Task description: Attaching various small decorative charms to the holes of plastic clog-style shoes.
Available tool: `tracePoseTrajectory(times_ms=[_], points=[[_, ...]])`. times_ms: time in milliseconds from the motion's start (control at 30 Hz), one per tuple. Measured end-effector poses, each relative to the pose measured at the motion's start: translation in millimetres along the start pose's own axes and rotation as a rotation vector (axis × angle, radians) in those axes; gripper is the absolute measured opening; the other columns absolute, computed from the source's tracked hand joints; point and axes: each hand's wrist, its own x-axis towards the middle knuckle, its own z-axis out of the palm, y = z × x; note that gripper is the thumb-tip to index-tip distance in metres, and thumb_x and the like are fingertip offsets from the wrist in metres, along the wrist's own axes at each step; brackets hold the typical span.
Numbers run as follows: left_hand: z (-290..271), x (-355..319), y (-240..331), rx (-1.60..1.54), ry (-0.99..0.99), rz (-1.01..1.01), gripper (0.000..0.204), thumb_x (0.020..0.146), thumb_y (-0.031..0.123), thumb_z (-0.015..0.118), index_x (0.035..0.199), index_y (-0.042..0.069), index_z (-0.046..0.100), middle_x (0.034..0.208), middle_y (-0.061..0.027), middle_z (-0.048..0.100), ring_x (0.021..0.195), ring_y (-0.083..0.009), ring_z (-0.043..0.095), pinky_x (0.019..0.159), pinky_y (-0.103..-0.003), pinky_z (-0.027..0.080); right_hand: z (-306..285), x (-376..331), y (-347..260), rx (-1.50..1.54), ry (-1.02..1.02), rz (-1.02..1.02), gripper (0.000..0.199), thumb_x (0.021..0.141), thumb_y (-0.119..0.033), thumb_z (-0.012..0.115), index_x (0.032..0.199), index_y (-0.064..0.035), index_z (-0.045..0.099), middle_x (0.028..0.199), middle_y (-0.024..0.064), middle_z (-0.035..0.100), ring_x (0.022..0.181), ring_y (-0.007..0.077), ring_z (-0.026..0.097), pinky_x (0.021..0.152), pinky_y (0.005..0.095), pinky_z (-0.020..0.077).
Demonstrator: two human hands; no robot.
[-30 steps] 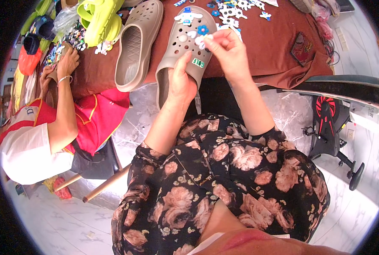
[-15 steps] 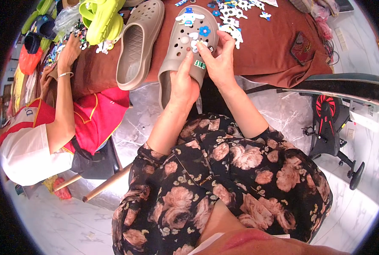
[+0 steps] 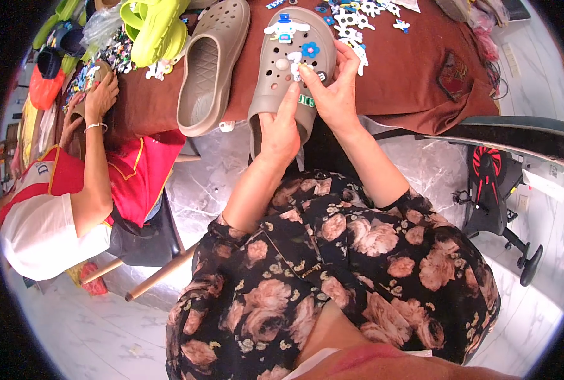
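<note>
A taupe clog (image 3: 267,90) with round holes rests toe-away at the table's front edge, its heel end toward me. My left hand (image 3: 278,133) grips it with fingers inside the foot opening and the thumb on top. Along its right side, my right hand (image 3: 334,95) curls its fingers, and its thumb touches a small white charm (image 3: 295,65). Higher on the toe sit a blue flower charm (image 3: 310,49) and a white figure charm with a blue hat (image 3: 286,29). A green lettering charm (image 3: 306,101) is near the opening. The matching clog (image 3: 196,95) lies to the left.
Loose white and blue charms (image 3: 351,25) lie on the brown tablecloth (image 3: 396,82) beyond my right hand. Lime-green clogs (image 3: 155,31) stand far left. On the left a co-worker's hand (image 3: 101,95) handles another clog. A black exercise machine (image 3: 488,190) stands at the right.
The view has shifted slightly, so the clogs and both my hands appear a little farther right. My grip looks much the same. The co-worker's clog now shows more clearly.
</note>
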Motion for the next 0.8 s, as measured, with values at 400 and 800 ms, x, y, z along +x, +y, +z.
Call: tracePoseTrajectory(times_ms=[400,800], points=[[-2.1,7.0,5.7,-0.043,0.002,-0.129,0.04,0.084,0.001,0.05,0.122,0.001,0.039,0.116,-0.0101,0.047,0.105,-0.0173,0.049,0.088,-0.03,0.041,-9.9,-2.2,2.7,0.097,-0.077,0.208,0.074,0.074,-0.018,0.068,0.127,0.006,0.022,0.12,0.0189,0.041,0.11,0.0228,0.043,0.092,0.0339,0.037],[0.2,-2.0,3.1,0.122,0.037,-0.142,0.041,0.079,-0.004,0.048,0.119,0.0,0.041,0.113,-0.0097,0.049,0.103,-0.0189,0.05,0.086,-0.032,0.041,-14.8,-10.3,-7.3,-0.106,-0.052,0.186,0.075,0.075,-0.022,0.068,0.127,0.0031,0.021,0.118,0.0187,0.043,0.109,0.0231,0.044,0.092,0.0357,0.0363]])
